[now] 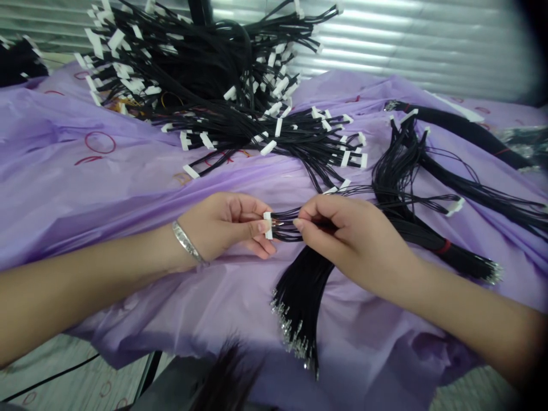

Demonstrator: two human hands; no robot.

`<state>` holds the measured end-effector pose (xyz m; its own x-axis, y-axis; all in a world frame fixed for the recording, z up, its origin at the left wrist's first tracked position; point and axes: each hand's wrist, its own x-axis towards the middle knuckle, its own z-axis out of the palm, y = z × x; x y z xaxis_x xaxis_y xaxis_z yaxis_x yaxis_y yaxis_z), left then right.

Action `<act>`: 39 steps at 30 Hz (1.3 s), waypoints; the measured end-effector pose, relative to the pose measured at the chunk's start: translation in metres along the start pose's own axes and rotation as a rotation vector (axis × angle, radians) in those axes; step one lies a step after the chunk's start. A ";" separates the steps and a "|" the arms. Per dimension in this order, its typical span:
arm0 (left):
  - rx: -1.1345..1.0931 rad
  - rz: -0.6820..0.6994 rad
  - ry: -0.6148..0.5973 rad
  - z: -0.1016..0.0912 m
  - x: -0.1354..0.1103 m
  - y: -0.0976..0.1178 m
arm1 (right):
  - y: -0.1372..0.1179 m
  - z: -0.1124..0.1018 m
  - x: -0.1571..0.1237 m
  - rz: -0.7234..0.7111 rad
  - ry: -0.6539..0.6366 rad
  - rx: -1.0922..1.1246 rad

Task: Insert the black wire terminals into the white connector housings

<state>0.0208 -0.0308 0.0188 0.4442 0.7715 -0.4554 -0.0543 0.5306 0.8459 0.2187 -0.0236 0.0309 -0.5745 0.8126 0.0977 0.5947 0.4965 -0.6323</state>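
Purple sheet [171,311], two hands [225,222] [357,234], one white connector [269,226]

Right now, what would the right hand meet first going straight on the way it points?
Likely the white connector held by the left hand, with black wires running alongside; depth is unclear.

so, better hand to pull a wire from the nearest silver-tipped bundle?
Likely the right hand: it's closest to that black wire bundle, though pinching at the connector's wires. The left hand is farther off, gripping the white connector.
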 end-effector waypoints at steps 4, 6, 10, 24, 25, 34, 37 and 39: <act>-0.003 -0.008 -0.002 -0.001 0.001 -0.001 | 0.000 0.001 -0.001 -0.002 -0.005 -0.009; -0.003 -0.011 0.001 -0.002 0.002 -0.001 | 0.000 0.003 0.000 -0.015 0.010 -0.003; -0.015 -0.015 0.010 -0.001 0.001 -0.001 | 0.001 0.007 0.000 -0.017 0.053 0.034; -0.012 -0.006 -0.004 -0.003 0.001 -0.003 | -0.002 0.014 0.001 0.038 0.120 0.133; -0.013 -0.004 -0.003 -0.003 0.001 -0.003 | -0.002 0.014 0.001 0.043 0.126 0.134; -0.010 0.001 0.006 -0.003 0.002 -0.004 | -0.002 0.019 0.000 0.068 0.145 0.134; -0.013 -0.012 0.015 -0.002 0.001 -0.003 | -0.002 0.020 -0.001 0.053 0.114 0.153; -0.010 -0.018 0.013 -0.002 0.000 -0.003 | -0.001 0.020 -0.001 0.042 0.085 0.158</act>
<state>0.0195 -0.0317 0.0155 0.4339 0.7664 -0.4737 -0.0555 0.5476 0.8349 0.2069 -0.0310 0.0160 -0.4973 0.8580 0.1286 0.5177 0.4124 -0.7496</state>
